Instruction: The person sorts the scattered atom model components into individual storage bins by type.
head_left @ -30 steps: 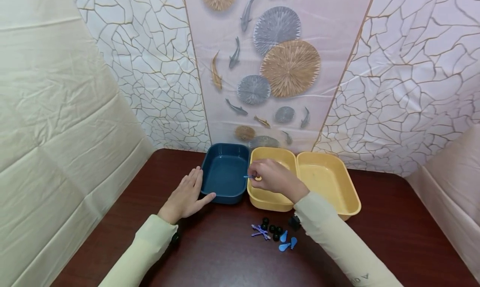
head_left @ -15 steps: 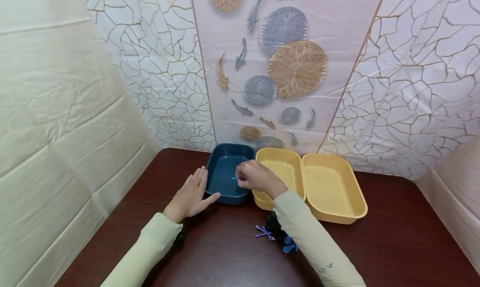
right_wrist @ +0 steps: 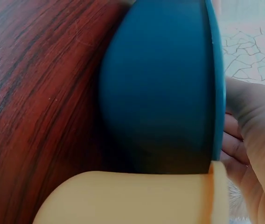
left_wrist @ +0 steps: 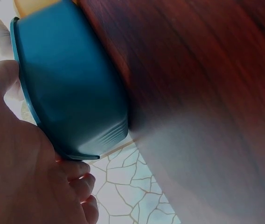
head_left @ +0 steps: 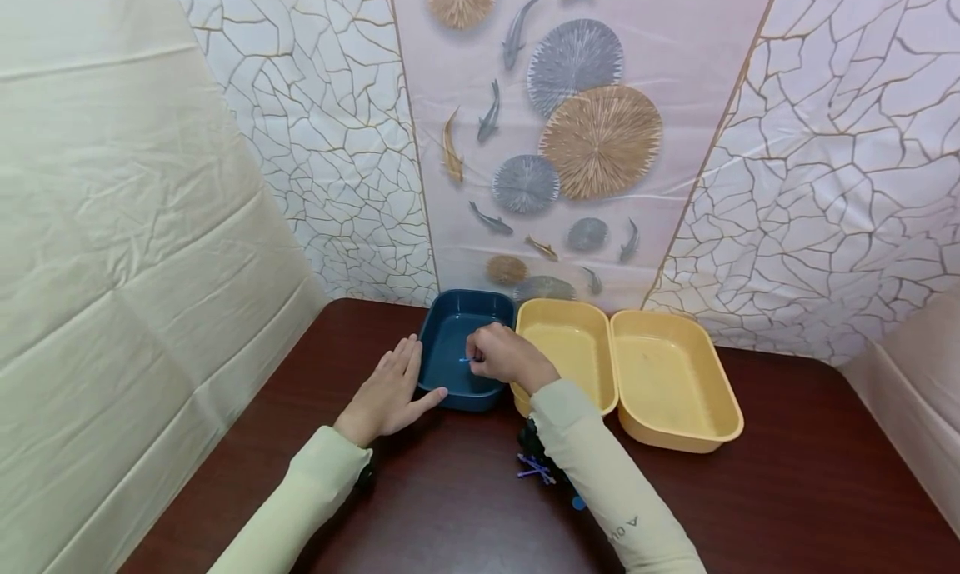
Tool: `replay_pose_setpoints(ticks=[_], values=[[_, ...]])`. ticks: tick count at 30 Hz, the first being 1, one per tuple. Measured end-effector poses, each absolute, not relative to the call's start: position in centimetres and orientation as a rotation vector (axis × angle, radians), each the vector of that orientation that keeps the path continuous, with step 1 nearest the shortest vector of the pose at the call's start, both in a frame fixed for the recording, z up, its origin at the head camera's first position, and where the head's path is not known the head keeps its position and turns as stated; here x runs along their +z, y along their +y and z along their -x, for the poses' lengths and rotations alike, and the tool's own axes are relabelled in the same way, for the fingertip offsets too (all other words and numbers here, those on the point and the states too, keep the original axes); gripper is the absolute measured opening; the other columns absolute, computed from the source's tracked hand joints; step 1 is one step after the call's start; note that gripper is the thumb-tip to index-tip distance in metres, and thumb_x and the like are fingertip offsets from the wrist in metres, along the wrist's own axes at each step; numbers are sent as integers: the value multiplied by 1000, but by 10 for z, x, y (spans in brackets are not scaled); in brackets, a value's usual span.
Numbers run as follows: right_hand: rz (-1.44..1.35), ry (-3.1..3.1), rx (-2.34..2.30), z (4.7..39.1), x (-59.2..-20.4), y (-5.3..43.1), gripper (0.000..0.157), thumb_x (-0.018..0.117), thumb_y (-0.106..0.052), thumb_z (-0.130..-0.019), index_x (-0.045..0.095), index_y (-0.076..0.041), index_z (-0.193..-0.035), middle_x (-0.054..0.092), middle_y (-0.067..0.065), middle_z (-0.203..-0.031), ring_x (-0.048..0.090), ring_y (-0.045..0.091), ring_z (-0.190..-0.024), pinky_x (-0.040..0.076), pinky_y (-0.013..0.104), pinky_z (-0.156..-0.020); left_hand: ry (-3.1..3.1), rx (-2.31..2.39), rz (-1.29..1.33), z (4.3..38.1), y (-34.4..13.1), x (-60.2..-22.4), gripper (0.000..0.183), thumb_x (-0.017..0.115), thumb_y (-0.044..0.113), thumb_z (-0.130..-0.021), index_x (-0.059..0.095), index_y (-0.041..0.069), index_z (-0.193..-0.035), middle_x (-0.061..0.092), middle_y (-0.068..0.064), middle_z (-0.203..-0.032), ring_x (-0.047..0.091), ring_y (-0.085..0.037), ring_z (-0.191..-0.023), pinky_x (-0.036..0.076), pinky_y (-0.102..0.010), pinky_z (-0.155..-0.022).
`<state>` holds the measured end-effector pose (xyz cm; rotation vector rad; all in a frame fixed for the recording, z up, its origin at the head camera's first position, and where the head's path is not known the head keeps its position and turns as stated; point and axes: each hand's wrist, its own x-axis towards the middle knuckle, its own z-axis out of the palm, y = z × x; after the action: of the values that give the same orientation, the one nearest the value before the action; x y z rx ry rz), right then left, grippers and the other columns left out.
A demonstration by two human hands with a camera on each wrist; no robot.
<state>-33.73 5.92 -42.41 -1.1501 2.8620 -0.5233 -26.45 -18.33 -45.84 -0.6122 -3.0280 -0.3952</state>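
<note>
My right hand (head_left: 504, 357) is over the dark blue tray (head_left: 467, 311), pinching a small blue-purple stick (head_left: 464, 360). In the right wrist view, the curled fingers of that hand (right_wrist: 256, 135) show past the tray's rim; the stick is hidden there. My left hand (head_left: 384, 397) rests with straight fingers along the tray's left rim, thumb at the near corner. Seen from the left wrist, the thumb and palm (left_wrist: 20, 163) lie against the rim. Several purple sticks (head_left: 536, 469) lie crossed on the table, beside black pieces (head_left: 529, 441) partly covered by the right sleeve.
Two yellow trays (head_left: 557, 334) (head_left: 667, 370) stand in a row to the right of the blue one. A blue piece (head_left: 578, 503) peeks out from under the right forearm. Patterned cloth hangs behind the dark wood table (head_left: 450, 507).
With the stick in its fingers, my right hand has moved left from over the middle yellow tray to over the blue tray. My left hand has stayed on the rim.
</note>
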Motion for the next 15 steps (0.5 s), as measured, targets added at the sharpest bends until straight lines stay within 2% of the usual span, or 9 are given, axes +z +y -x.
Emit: replay_pose_setpoints(ticks=[8,15], values=[[1135,2851,-491,340,-425,66,13,76,-11,-97,79,-4,-107,78,7,-103,71,13,-88,64,32,-83,-3020,-393,606,266,-182,-460,99,46,66,-104,18,-7,-166,18,-25,-175,18,-42,-164,22,-59,-132],[1158,2843,-407,339,-401,84,17,76,-11,-97,78,-2,-111,78,9,-106,73,18,-94,64,34,-85,-3031,-384,598,265,-184,-459,100,45,67,-104,17,-6,-166,17,-25,-175,18,-42,-164,21,-59,-132]])
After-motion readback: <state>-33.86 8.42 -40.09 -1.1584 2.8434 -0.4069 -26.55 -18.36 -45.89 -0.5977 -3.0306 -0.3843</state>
